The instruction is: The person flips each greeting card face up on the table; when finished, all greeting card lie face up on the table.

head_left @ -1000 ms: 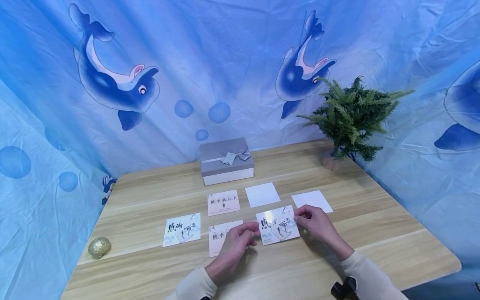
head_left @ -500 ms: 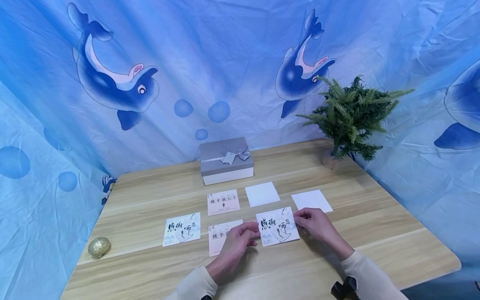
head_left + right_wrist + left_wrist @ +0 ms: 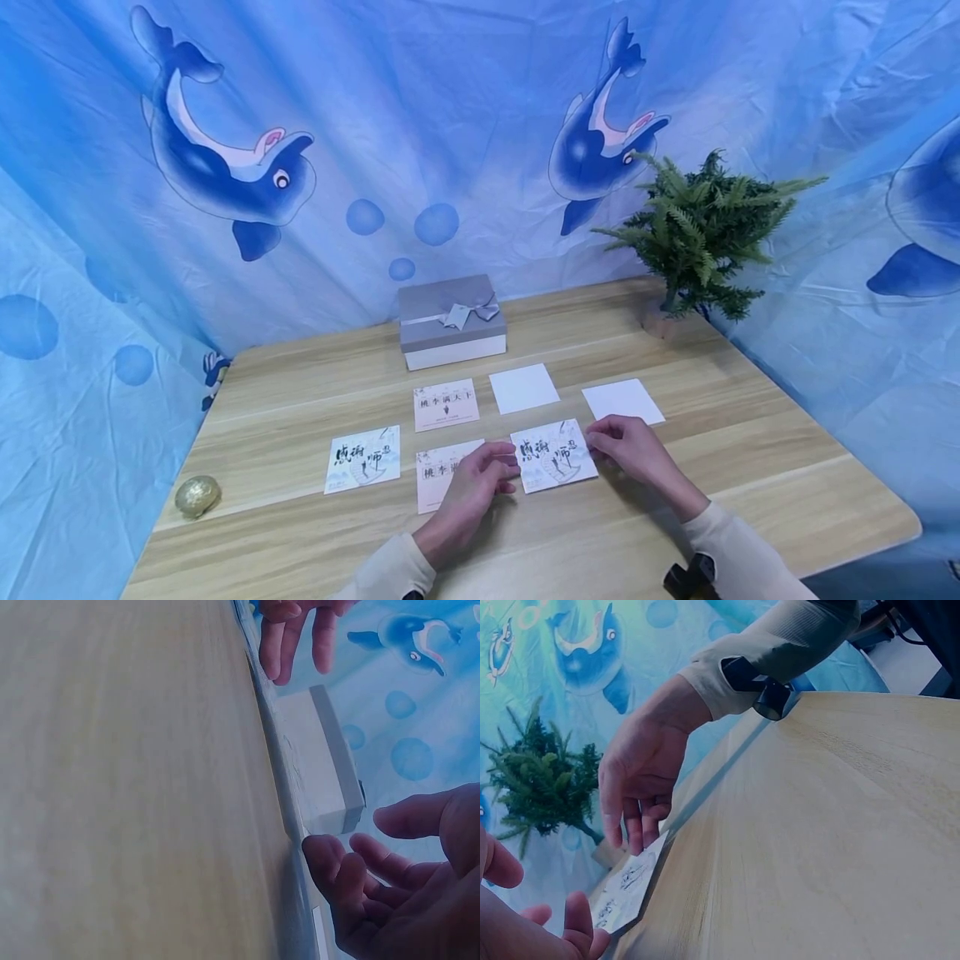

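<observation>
A white greeting card (image 3: 555, 471) with black brush characters and a line drawing lies flat at the tabletop between my two hands. Beside its left edge is my left hand (image 3: 474, 490), fingertips right at the card and thumb apart from them in the left wrist view. My right hand (image 3: 636, 450) is at the opposite edge, fingers loosely bent; the right wrist view shows its thumb (image 3: 409, 816) standing away from the fingertips. Partly covered by the left hand is a pink printed card (image 3: 435, 483). A matching pink card (image 3: 446, 417) lies behind it.
Two blank white cards (image 3: 523, 390) (image 3: 622, 400) lie farther back, and another brush-lettered card (image 3: 363, 460) is at left. A grey-lidded gift box (image 3: 450, 321) stands at the rear. A small potted fir (image 3: 697, 242) occupies the back right, a gold ornament (image 3: 198, 497) the left edge.
The far edge of the brush-lettered card between my hands has come down, so it lies flatter, and its glare has faded. Both hands stay almost in place.
</observation>
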### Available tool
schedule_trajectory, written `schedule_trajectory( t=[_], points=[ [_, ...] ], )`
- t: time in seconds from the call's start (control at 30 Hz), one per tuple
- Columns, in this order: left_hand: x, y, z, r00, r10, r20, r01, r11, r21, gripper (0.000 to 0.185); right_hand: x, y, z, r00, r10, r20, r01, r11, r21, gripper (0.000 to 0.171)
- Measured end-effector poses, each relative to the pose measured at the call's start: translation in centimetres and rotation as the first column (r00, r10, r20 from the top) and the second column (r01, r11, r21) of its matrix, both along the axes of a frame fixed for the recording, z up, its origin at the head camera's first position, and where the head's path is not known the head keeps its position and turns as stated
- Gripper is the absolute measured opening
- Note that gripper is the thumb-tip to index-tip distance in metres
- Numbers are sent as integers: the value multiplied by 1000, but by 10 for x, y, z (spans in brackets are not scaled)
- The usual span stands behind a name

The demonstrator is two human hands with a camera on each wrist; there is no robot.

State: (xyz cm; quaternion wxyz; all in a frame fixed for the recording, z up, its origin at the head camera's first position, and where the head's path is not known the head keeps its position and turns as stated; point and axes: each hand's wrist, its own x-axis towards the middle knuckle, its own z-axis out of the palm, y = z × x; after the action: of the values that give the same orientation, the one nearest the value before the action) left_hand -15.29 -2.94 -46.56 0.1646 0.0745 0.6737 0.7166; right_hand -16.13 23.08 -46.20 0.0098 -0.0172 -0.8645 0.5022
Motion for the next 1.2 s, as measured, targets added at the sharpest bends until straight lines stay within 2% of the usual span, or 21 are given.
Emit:
schedule_trajectory(
  t=[0.43,0.7,1.2],
  points=[
    [2,0,0,1000,0,21,1,1000,-31,38,0,-2,-3,999,5,44,-6,1000,6,18],
    [3,1,0,1000,1,14,-1,1000,-30,37,-2,-3,-2,997,9,70,-13,999,51,19],
    [1,2,-2,1000,4,7,-4,1000,-25,38,-2,-2,-1,998,15,60,-18,999,48,20]
  ],
)
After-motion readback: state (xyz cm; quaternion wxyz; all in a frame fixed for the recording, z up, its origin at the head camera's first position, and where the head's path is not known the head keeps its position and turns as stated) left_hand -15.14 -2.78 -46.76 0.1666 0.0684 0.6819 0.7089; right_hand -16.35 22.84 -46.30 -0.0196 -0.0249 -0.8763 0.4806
